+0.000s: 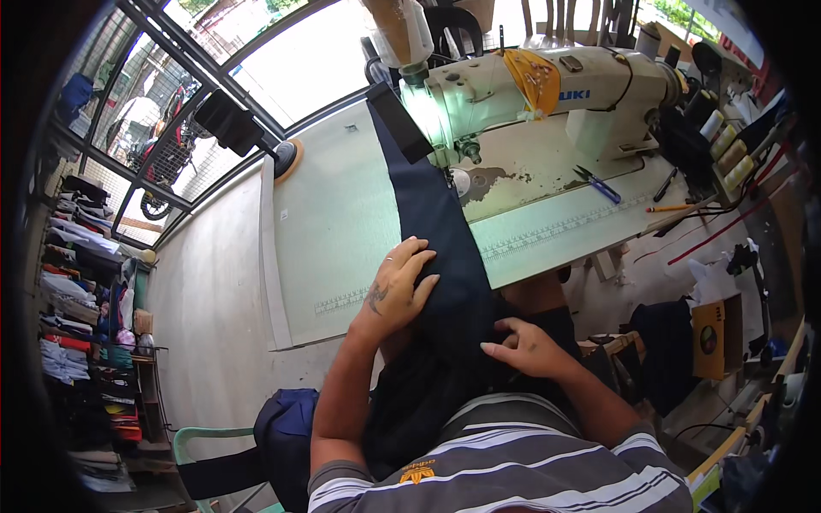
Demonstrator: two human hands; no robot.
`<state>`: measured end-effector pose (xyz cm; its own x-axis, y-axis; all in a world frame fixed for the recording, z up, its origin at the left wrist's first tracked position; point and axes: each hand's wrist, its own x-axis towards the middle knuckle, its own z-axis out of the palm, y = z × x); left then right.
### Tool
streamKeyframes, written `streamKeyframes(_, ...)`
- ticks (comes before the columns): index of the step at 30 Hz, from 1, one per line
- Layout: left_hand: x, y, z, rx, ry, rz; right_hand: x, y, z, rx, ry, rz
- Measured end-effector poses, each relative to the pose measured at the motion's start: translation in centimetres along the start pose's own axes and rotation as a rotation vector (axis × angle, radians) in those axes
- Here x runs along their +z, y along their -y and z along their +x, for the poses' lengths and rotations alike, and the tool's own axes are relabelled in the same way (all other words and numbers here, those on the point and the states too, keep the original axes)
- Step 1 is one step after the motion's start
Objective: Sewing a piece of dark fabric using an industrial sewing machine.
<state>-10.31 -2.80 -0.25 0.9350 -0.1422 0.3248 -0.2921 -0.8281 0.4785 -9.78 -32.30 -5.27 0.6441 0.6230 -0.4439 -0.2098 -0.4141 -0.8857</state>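
A long piece of dark navy fabric [442, 231] runs from under the needle area of a white Juki sewing machine [545, 83] down over the table edge to my lap. My left hand [401, 285] lies on the fabric's left edge, its fingers spread and pointing up and to the right. Near the table's front edge, my right hand [529, 346] is at the fabric's right edge, thumb and fingers bent; whether it pinches the cloth cannot be told. The machine's lamp lights the needle area, and the presser foot [449, 178] stands beside the fabric's right edge.
Thread snips [598, 185], a pencil [669, 208] and a black pen [666, 185] lie right of the machine bed. Thread spools [731, 157] stand at the far right. A yellow cloth with pins [533, 80] hangs on the machine arm. A green chair [211, 433] is at lower left.
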Motion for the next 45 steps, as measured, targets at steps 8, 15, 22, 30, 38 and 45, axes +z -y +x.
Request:
streamKeyframes(8, 3.4, -1.4, 1.6, 0.021, -0.087, 0.01, -0.2, 7.0, 8.6, -0.723, -0.973, -0.699)
streamKeyframes(15, 4.1, -2.1, 1.4, 0.033, -0.089, -0.009, 2.3, 4.2, 6.6, -0.656, -0.85, -0.62)
streamKeyframes(22, 4.3, -2.9, 0.3, 0.108, -0.068, -0.011, 2.9, 2.7, 4.6, -0.772, -0.873, -0.698)
streamKeyframes(30, 4.4, -3.1, 0.2, 0.09, -0.081, -0.042, 2.9, 2.3, 4.3, -0.805, -0.861, -0.785)
streamKeyframes(38, 4.2, -2.3, -0.2, 0.178, -0.046, -0.055, 2.8, 2.9, 3.4, -0.741, -0.803, -0.925)
streamKeyframes(45, 4.4, -2.8, -0.1, 0.147, -0.05, -0.061, 2.8, 3.3, 3.4, -0.734, -0.755, -0.937)
